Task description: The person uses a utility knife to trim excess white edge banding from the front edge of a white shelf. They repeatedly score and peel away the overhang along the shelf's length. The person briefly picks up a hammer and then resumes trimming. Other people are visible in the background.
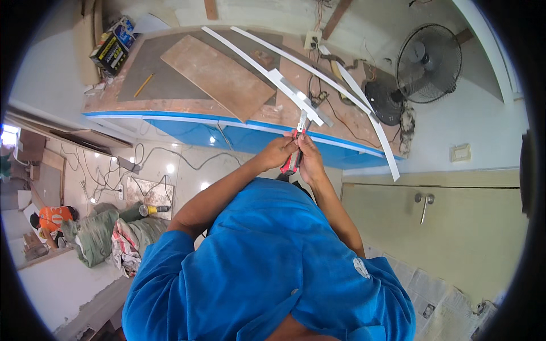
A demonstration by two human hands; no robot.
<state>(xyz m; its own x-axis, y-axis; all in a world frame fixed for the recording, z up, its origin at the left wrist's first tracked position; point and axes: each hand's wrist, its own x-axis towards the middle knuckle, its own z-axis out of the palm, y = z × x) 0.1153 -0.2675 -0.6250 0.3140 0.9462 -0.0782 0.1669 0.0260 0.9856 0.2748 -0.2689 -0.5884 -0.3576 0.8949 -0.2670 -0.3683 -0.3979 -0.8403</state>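
Both hands are up at the front edge of a raised worktop, closed around a red and grey hand tool (290,164) with a metal end. My left hand (281,149) grips it from the left, thumb near its top; my right hand (310,156) wraps it from the right. The tool's metal tip points up toward short white and silver strips (290,91) on the worktop; whether they touch I cannot tell. Long white strips (378,139) lie diagonally beyond, one hanging over the front edge. A tan board (210,74) lies to their left.
The worktop (128,102) holds boxes (108,54), a pencil (143,85), a hammer (335,63), cables and a black fan (426,62). A door (432,244) stands at right. Cables and sacks (96,238) lie on the floor; a person in orange (54,221) crouches at far left.
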